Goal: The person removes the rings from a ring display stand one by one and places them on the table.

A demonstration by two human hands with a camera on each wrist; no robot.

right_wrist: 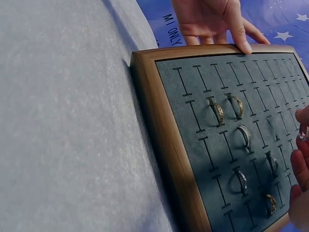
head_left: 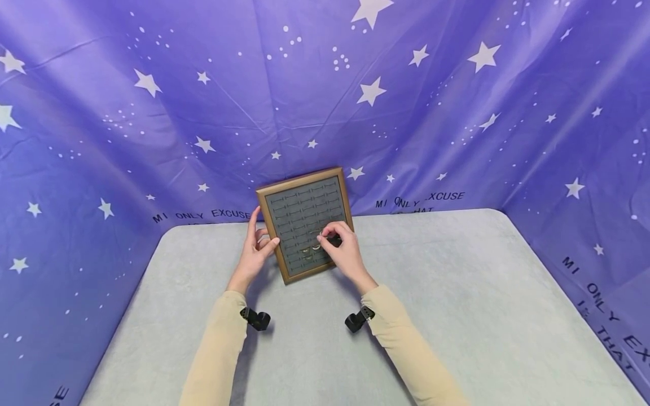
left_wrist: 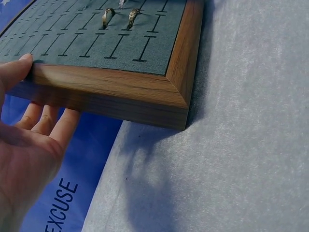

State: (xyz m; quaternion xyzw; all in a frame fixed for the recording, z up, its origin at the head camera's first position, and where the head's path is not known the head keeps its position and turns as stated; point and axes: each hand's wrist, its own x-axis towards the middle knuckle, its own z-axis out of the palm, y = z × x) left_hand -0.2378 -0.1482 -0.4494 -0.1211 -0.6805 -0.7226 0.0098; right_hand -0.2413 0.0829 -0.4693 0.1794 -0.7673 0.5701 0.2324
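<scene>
A wood-framed ring display tray (head_left: 303, 211) with a dark grey-green slotted pad leans tilted at the table's back edge. My left hand (head_left: 254, 255) grips its left side, thumb on the frame's face and fingers beneath, as the left wrist view also shows. Over the lower right of the pad, my right hand (head_left: 345, 251) pinches a ring (right_wrist: 303, 134) with a bright stone, partly hidden by the fingers. Several rings stand in the slots, among them a gold ring (right_wrist: 216, 112), a silver ring (right_wrist: 245, 138) and another gold ring (right_wrist: 270, 205).
The tray rests over a pale grey table (head_left: 447, 304). Behind it and on both sides hangs a purple cloth (head_left: 304, 84) with white stars and black lettering. A small black camera (head_left: 256, 320) sits at the left wrist, another camera (head_left: 358, 320) at the right.
</scene>
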